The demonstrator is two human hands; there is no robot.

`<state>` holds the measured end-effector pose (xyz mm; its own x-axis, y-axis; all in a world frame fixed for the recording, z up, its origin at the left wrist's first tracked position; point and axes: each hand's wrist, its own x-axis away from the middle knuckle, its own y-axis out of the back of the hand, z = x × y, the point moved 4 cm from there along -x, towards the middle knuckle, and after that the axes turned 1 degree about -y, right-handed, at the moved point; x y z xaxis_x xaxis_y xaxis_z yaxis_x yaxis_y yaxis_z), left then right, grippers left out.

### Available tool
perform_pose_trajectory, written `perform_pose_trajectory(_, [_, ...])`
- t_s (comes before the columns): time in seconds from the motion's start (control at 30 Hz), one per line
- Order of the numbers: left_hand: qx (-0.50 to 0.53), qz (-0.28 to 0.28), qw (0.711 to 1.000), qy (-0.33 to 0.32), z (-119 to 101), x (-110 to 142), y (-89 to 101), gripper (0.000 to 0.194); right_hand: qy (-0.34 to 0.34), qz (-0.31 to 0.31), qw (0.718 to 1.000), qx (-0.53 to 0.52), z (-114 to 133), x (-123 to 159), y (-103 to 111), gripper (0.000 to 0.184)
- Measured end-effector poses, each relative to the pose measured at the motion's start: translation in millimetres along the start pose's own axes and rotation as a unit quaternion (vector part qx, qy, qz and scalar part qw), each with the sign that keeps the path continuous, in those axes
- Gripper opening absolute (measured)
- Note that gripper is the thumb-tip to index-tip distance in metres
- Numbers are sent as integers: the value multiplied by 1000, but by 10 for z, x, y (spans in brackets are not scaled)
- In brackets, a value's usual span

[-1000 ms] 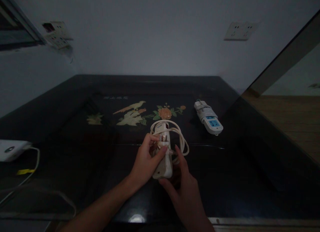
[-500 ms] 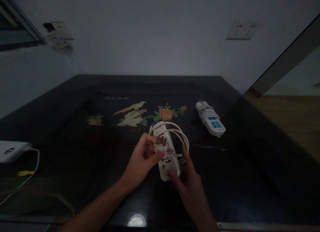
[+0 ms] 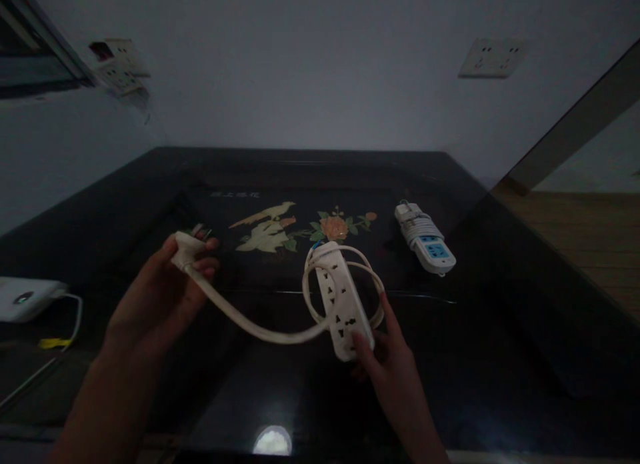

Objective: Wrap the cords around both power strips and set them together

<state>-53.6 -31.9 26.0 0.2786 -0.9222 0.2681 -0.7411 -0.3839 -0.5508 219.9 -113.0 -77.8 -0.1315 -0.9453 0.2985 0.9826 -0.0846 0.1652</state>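
My left hand (image 3: 165, 297) is closed round a white power plug (image 3: 189, 248), whose metal prongs point away. From the plug a thick white cord (image 3: 260, 332) sags across to a white power strip (image 3: 343, 297) at the middle of the table. Loops of the same cord lie around the strip's upper part. At its near end, my right hand (image 3: 387, 364) grips the strip, thumb on top by the lowest sockets and forefinger against a cord loop. The undersides of the right fingers are hidden.
On the right of the black table (image 3: 280, 161) lies another power strip (image 3: 427, 241) with blue sockets, its cord wound round it. A white device (image 3: 30, 299) with a cable sits at the left. Wall sockets (image 3: 493, 57) are at right, more sockets (image 3: 123, 67) at left.
My left hand has carried the plug from above the strip out to the left, drawing cord with it. My right hand stays on the strip, which has shifted slightly right.
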Motion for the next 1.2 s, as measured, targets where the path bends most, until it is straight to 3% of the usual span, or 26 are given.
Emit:
perform_pose_trajectory(0.1, [26, 53, 993, 102, -34, -270, 220, 42, -6, -4, 1000, -1, 4, 2, 22, 88])
perform_pose_trajectory(0.23, [-77, 75, 986, 130, -70, -527, 542, 37, 6, -8, 1000, -15, 27, -17, 75, 84])
perform_pose_trajectory(0.37, [-252, 91, 960, 87, -27, -609, 647, 18, 3, 14, 1000, -23, 69, -51, 134, 77])
perform_pose_trajectory(0.47, [-399, 82, 912, 41, 69, -697, 670, 33, 0, 34, 999, -29, 104, -74, 173, 74])
perform_pose_trajectory(0.67, [-575, 212, 790, 22, 388, -879, 618, 49, -19, 66, 993, -93, 143, -79, 215, 70])
perform_pose_trajectory(0.83, [-696, 233, 673, -89, 472, -786, 436, 44, -42, 104, 975, -189, 188, -114, 218, 56])
perform_pose_trajectory(1.03, [-752, 208, 612, -132, 541, -617, 276, 42, -38, 129, 963, -234, 338, -234, 243, 48])
perform_pose_trajectory(1.2, [-755, 219, 591, -179, 613, -530, 236, 42, -25, 159, 952, -259, 519, -357, 284, 50])
